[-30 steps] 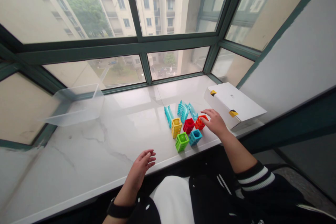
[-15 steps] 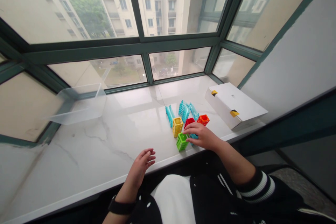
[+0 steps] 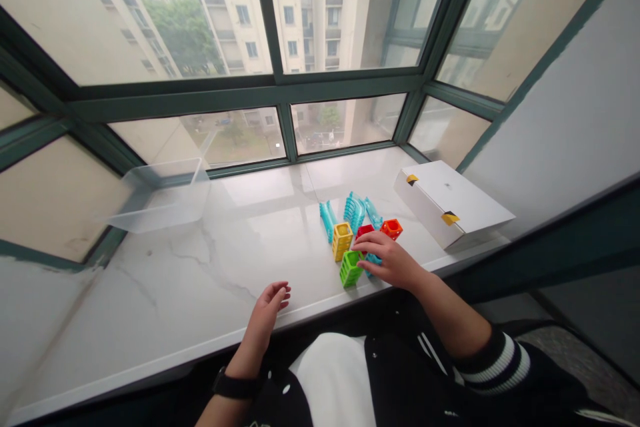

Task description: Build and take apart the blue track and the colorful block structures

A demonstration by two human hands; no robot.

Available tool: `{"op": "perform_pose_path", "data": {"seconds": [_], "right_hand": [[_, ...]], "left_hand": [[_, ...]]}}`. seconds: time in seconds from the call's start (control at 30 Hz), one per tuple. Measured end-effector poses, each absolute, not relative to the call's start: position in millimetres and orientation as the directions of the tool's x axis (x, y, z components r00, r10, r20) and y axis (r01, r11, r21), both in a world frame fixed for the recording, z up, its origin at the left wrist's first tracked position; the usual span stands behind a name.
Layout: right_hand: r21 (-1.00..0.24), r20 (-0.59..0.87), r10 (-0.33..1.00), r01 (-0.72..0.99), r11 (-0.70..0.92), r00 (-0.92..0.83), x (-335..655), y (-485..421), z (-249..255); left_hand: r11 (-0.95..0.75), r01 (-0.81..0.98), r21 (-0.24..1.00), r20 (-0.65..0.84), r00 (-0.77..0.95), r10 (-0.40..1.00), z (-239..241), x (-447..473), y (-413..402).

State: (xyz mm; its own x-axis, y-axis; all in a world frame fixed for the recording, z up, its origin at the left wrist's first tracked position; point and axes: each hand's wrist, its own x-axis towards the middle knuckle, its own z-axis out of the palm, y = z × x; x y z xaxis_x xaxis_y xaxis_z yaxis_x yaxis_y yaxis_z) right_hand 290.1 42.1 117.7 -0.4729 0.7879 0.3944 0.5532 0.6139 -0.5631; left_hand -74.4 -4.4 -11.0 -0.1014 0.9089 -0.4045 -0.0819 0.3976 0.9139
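Observation:
A cluster of plastic toy blocks stands on the white marble sill (image 3: 210,273): a yellow block (image 3: 342,240), a green block (image 3: 351,268), a red block (image 3: 363,231) and an orange block (image 3: 391,228). Several teal curved pieces (image 3: 353,208) lie just behind them. My right hand (image 3: 393,261) lies over a blue block (image 3: 373,259), fingers curled round it, fingertips beside the green and red blocks. My left hand (image 3: 267,313) rests at the sill's front edge, fingers loosely apart, holding nothing.
A white cardboard box (image 3: 453,203) with yellow tape lies at the right end of the sill. A clear plastic bin (image 3: 165,197) sits at the back left against the window frame. Windows close off the far side.
My right hand left the orange block, came back toward me and settled over the blue block. The left hand stayed at the sill edge. The view shifted slightly.

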Motion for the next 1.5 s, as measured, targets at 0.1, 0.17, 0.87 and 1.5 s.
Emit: {"op": "perform_pose_path", "data": {"seconds": [0.1, 0.17, 0.87, 1.5], "right_hand": [[-0.583, 0.519, 0.77, 0.505, 0.636, -0.37, 277, 31, 126], [-0.579, 0.598, 0.732, 0.456, 0.676, -0.327, 264, 22, 129], [-0.643, 0.2, 0.692, 0.44, 0.627, -0.694, 142, 18, -38], [-0.515, 0.3, 0.794, 0.611, 0.601, -0.528, 138, 22, -82]], "left_hand": [[0.216, 0.186, 0.959, -0.186, -0.168, 0.968, -17, -83, 0], [0.098, 0.345, 0.933, -0.042, -0.166, 0.985, -21, -85, 4], [-0.305, 0.941, 0.144, 0.418, 0.221, 0.881, -104, -66, 18], [-0.298, 0.943, 0.15, 0.466, 0.198, 0.862, -110, -66, 18]]}}
